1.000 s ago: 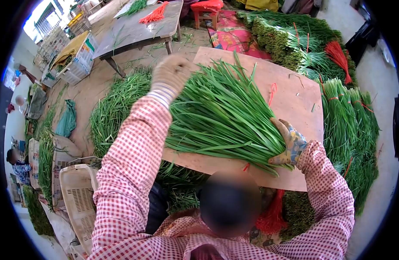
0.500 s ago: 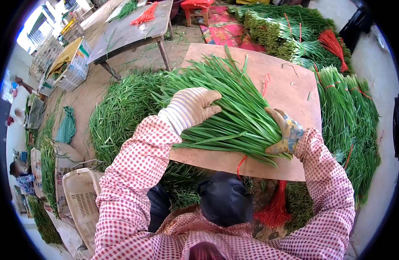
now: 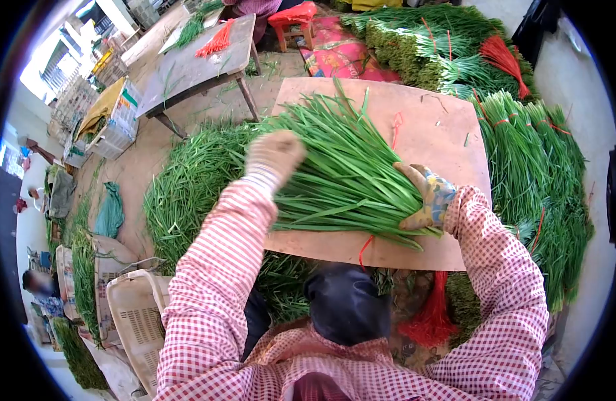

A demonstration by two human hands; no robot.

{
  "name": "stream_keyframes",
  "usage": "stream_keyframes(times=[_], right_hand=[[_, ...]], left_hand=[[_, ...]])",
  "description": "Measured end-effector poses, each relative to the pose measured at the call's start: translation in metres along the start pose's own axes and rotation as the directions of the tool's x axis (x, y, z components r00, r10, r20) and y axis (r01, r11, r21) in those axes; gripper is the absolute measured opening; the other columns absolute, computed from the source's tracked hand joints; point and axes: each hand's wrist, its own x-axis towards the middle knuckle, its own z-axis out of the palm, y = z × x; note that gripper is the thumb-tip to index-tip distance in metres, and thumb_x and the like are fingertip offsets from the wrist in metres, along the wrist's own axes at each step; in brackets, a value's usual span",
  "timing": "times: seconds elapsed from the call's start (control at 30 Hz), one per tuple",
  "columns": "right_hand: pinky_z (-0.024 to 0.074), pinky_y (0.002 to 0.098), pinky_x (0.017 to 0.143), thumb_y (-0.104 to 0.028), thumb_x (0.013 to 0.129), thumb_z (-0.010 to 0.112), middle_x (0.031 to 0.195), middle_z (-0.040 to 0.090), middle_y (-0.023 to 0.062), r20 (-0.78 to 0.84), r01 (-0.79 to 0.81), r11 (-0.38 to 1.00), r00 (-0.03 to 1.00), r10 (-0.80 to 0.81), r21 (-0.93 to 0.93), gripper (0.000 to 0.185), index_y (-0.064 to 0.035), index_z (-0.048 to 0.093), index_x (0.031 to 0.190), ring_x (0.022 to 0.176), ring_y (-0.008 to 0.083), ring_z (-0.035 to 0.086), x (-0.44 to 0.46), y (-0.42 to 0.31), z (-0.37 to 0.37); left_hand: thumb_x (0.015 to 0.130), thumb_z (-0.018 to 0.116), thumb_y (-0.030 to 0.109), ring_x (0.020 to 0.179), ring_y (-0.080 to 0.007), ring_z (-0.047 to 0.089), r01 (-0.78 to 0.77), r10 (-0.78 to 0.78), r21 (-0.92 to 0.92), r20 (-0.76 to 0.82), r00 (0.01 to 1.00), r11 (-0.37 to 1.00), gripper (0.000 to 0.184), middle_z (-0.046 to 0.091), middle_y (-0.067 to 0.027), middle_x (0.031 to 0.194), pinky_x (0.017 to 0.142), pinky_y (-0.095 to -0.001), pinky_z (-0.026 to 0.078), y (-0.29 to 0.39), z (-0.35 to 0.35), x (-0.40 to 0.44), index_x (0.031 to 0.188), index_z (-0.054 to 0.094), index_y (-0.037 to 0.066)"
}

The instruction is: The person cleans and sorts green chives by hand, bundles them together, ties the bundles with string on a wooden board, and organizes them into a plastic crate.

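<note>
My right hand (image 3: 433, 199): clamped on greens (image 3: 348, 170), hold snugly | left hand (image 3: 276, 155): blurred, I can't tell if gripping; go lightly

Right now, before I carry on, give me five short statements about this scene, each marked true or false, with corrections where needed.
1. The pattern-gloved right hand holds the narrow end of the fan-shaped bundle of long green leaves. True.

2. The beige-gloved left hand is inside the cream plastic basket. False: it is by the wide, leafy end of the bundle.

3. The bundle lies on a flat reddish-brown board. True.

4. In this view, the heap of loose green leaves lies to the right of the board. False: it lies to the left.

5. The thin strands on the dark rectangular table are blue. False: they are red.
</note>
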Motion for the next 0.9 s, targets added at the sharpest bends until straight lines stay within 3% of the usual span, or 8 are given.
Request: stream_keyframes(times=[0.07,0.1,0.17,0.23,0.3,0.4,0.47,0.9], right_hand=[[0.0366,0.0412,0.106,-0.039,0.057,0.083,0.139,0.035,0.0252,-0.003,0.013,1.0,1.0,-0.013,0.011,0.109,-0.0111,0.026,0.146,0.127,0.0396,0.04,0.0,0.0,0.001],[0.0362,0.0412,0.106,-0.04,0.057,0.083,0.14,0.034,0.026,0.007,-0.012,1.0,1.0,0.012,-0.013,0.11,-0.0104,0.026,0.146,0.128,0.04,0.039,-0.001,-0.002,0.0],[0.0359,0.0412,0.107,-0.04,0.057,0.084,0.141,0.033,0.0263,0.019,-0.015,1.0,1.0,0.016,-0.013,0.11,-0.0105,0.026,0.146,0.128,0.0403,0.039,0.0,-0.002,-0.001],[0.0352,0.0414,0.107,-0.042,0.057,0.084,0.141,0.032,0.0269,0.044,-0.024,1.0,0.999,0.024,-0.009,0.111,-0.0107,0.025,0.146,0.129,0.0413,0.038,0.0,-0.004,-0.003],[0.0351,0.0416,0.107,-0.042,0.057,0.084,0.141,0.032,0.0271,0.042,-0.034,0.999,0.999,0.034,-0.017,0.111,-0.0107,0.025,0.146,0.129,0.0414,0.038,-0.001,-0.007,-0.004],[0.0356,0.0422,0.107,-0.042,0.057,0.083,0.142,0.031,0.0273,0.03,-0.047,0.999,0.998,0.047,-0.007,0.111,-0.0114,0.026,0.146,0.129,0.0419,0.038,-0.003,-0.007,-0.004],[0.0367,0.0425,0.106,-0.042,0.057,0.083,0.142,0.03,0.0275,0.018,-0.054,0.999,0.998,0.053,0.007,0.11,-0.0122,0.026,0.146,0.128,0.0424,0.039,-0.004,-0.008,-0.004],[0.0384,0.0427,0.105,-0.041,0.059,0.082,0.143,0.03,0.0264,0.039,-0.092,0.995,0.995,0.093,-0.024,0.107,-0.0152,0.025,0.146,0.127,0.0424,0.041,-0.004,-0.011,-0.009]], left_hand=[[0.082,0.061,0.028,0.089,-0.0268,0.064,0.404,-0.428,-0.244,-0.052,0.902,0.882,0.022,0.068,-0.0138,0.091,0.086,-0.0372,0.049,-0.062,-0.011,0.013,0.094,0.068,0.011],[0.082,0.062,0.03,0.091,-0.0245,0.064,0.43,-0.384,0.055,-0.363,0.849,0.901,0.026,0.068,-0.0125,0.094,0.088,-0.0357,0.048,-0.098,0.0,0.016,0.099,0.068,0.012],[0.082,0.063,0.031,0.093,-0.0223,0.063,0.498,-0.21,0.329,-0.626,0.751,0.803,0.029,0.068,-0.0112,0.096,0.09,-0.0341,0.047,-0.13,-0.005,0.029,0.104,0.068,0.013],[0.079,0.067,0.036,0.09,-0.0206,0.065,0.092,0.072,0.323,-0.46,0.885,0.942,0.033,0.069,-0.0097,0.094,0.086,-0.034,0.048,-0.123,-0.034,0.055,0.103,0.07,0.013],[0.078,0.069,0.036,0.085,-0.0213,0.066,0.24,-0.245,-0.115,-0.039,0.969,0.964,0.031,0.07,-0.011,0.089,0.084,-0.0351,0.048,-0.035,-0.046,0.083,0.097,0.072,0.011],[0.082,0.066,0.031,0.076,-0.0155,0.064,0.018,0.025,-0.289,0.145,0.989,0.957,0.03,0.069,-0.0102,0.083,0.072,-0.0283,0.049,0.028,0.004,0.108,0.096,0.07,0.005],[0.083,0.064,0.027,0.088,-0.0272,0.066,-0.064,0.046,0.046,0.321,0.946,0.997,0.027,0.068,-0.016,0.09,0.08,-0.0358,0.05,0.033,0.05,0.122,0.106,0.067,0.013],[0.086,0.056,0.024,0.093,-0.0348,0.061,-0.303,0.145,0.24,0.511,0.847,0.922,0.022,0.065,-0.0163,0.097,0.081,-0.0438,0.049,0.028,0.086,0.117,0.102,0.063,0.011]])
